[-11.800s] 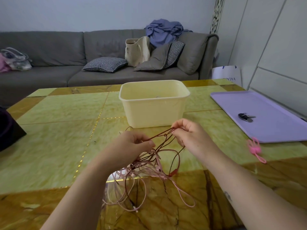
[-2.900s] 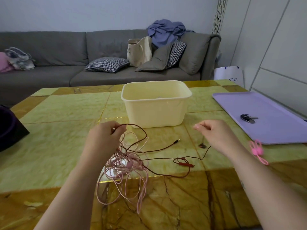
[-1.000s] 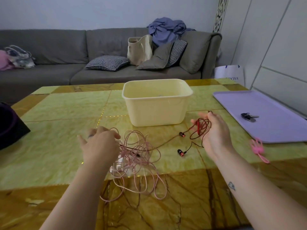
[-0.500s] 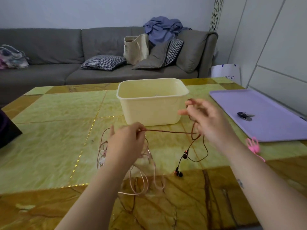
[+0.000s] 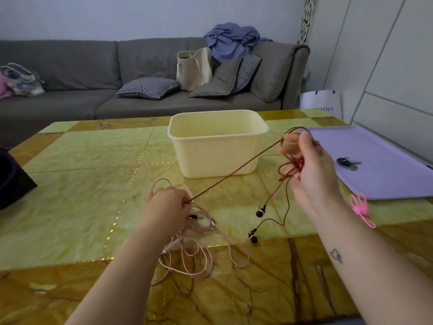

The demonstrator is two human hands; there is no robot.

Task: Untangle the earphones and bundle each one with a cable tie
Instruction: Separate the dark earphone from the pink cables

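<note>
Now, left hand [image 5: 167,207]: pinching taut red earphone cable [image 5: 234,171], above pink earphones [image 5: 199,228] heaped near on the counter [image 5: 70,207].
Right hand [image 5: 311,170]: curled round loops of red earphone cable, right of tub [image 5: 218,158].
Pink cable ties [image 5: 360,207]: counter, right edge.

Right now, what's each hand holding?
Left hand: pinching the taut dark red earphone cable.
Right hand: gripping coiled loops of that cable.

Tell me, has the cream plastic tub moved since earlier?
No. The cream plastic tub stays astride the same gold seam of the marble table, beside the lilac tray.
</note>
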